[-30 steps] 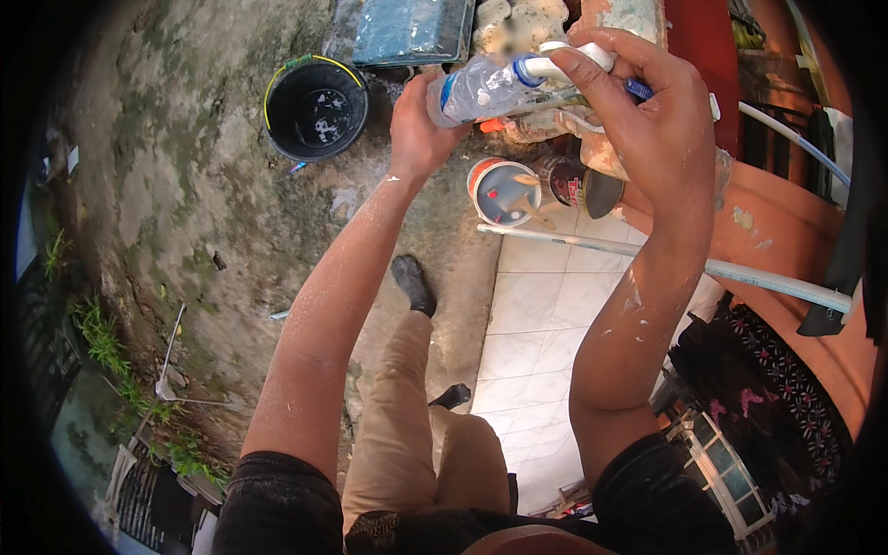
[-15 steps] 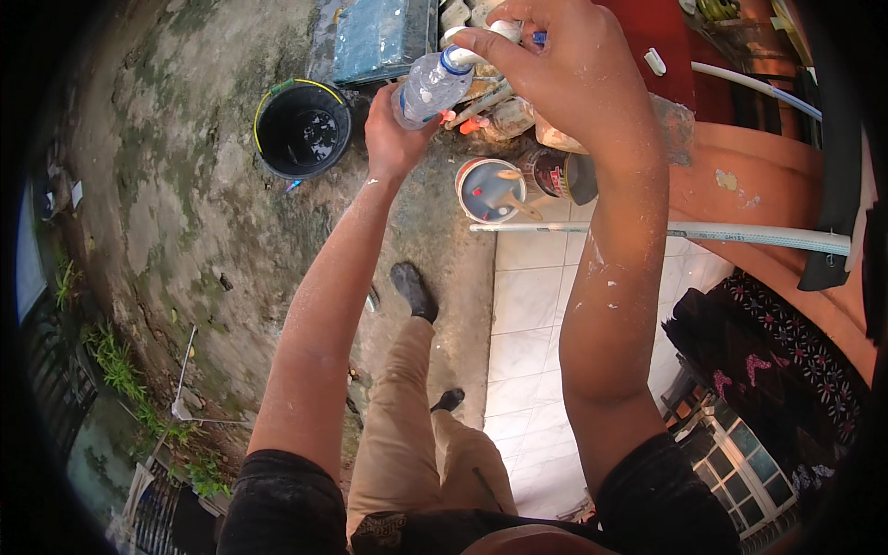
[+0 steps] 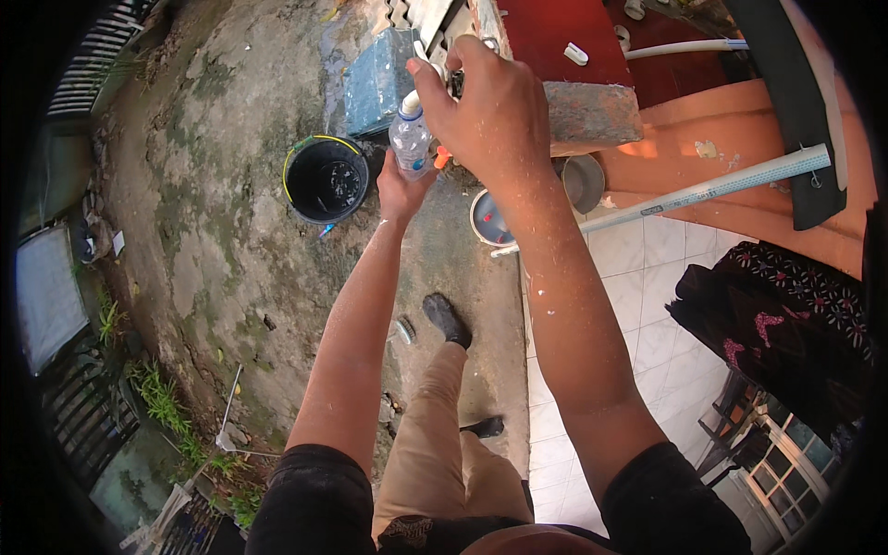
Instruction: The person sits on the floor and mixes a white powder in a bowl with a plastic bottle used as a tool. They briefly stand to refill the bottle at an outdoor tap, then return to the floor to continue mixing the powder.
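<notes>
legs: tan trousers [image 3: 435, 444], dark shoes; one shoe [image 3: 447, 319] forward on the concrete, the other [image 3: 486, 426] back near the tile edge
floor: white tiles [image 3: 638, 305] on the right, mossy stained concrete [image 3: 222, 231] on the left; weeds along the lower-left edge
cloth: dark patterned fabric [image 3: 786, 324] at right over the tiles, well apart from both hands
left hand [image 3: 400, 188]: raised, fingers wrapped around the lower half of the bottle; palm toward the camera side hidden, grip closed on it
bottle [image 3: 410, 141]: small clear plastic one, upright to slightly tilted, held in the air above the concrete, just right of the bucket and in front of the blue block; contents not clear
right hand [image 3: 481, 116]: over the bottle top, fingers curled, thumb and forefinger pinched at the white cap [image 3: 413, 97]; back of the hand speckled with white flecks; cannot tell whether the cap is on or off the neck
bucket [image 3: 326, 178]: black, yellow-green rim, stands on the concrete just left of the bottle; dark inside, some debris
bowl [image 3: 490, 220]: white round container on the ground, below the right wrist, partly hidden by it; pot [image 3: 583, 181] grey, just beside it
pipe [image 3: 703, 190]: long pale one, lies slantwise from the bowl toward the right, across the orange step [image 3: 703, 139]
block [image 3: 377, 79]: blue-grey slab, behind the bottle
far: red surface [image 3: 555, 37] at the top with small white fittings and another white pipe [image 3: 684, 46]
</notes>
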The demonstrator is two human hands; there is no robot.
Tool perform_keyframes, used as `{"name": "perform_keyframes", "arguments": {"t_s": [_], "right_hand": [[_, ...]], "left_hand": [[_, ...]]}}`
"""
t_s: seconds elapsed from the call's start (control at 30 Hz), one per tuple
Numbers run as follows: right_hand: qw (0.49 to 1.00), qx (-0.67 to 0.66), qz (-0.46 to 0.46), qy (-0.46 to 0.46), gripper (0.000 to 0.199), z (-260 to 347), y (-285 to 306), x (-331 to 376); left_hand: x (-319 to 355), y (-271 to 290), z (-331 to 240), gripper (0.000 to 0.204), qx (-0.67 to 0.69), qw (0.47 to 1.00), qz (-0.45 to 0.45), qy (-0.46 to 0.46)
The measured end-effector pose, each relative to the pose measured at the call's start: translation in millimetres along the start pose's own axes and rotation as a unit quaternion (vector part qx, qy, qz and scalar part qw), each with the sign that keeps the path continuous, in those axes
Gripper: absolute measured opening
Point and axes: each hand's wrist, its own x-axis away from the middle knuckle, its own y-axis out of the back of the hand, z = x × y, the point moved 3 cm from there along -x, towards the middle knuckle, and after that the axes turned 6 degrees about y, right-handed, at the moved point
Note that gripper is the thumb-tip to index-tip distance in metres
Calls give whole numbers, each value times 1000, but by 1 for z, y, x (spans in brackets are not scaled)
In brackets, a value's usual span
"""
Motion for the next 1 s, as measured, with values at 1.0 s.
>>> {"name": "perform_keyframes", "arguments": {"t_s": [1.0], "right_hand": [[820,42,-203,-534,6,18,662,1203]], "left_hand": [[1052,-221,-204,62,-139,696,663,-236]]}}
